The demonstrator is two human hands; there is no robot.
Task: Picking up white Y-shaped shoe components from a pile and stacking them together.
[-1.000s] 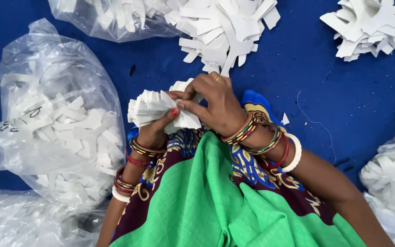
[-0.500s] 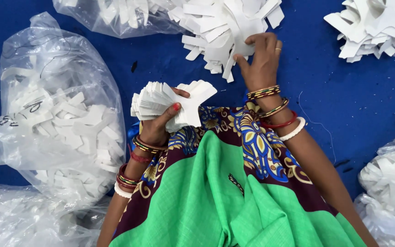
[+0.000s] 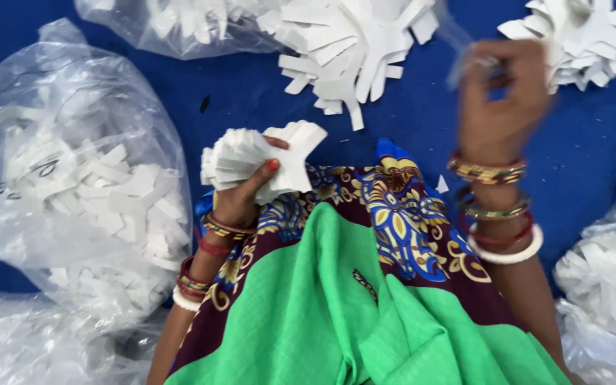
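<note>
Nearest the camera, a green cloth with a maroon, blue and gold patterned border (image 3: 336, 306) lay over the person's lap. Just above it, the left hand (image 3: 240, 196) had its grip closed around a fanned stack of white cut fabric pieces (image 3: 258, 160), thumb pressed across the front, the stack held upright over the lap. To the left sat a clear plastic bag of white cut pieces (image 3: 80, 192) on the blue floor covering (image 3: 408, 121). The right hand (image 3: 500, 100), blurred, was raised well apart from the stack, near the far right; whether its grip held anything could not be told. Beyond, a loose heap of white cut pieces (image 3: 351, 50) lay on the blue covering, with another white heap (image 3: 586, 36) at the far right.
</note>
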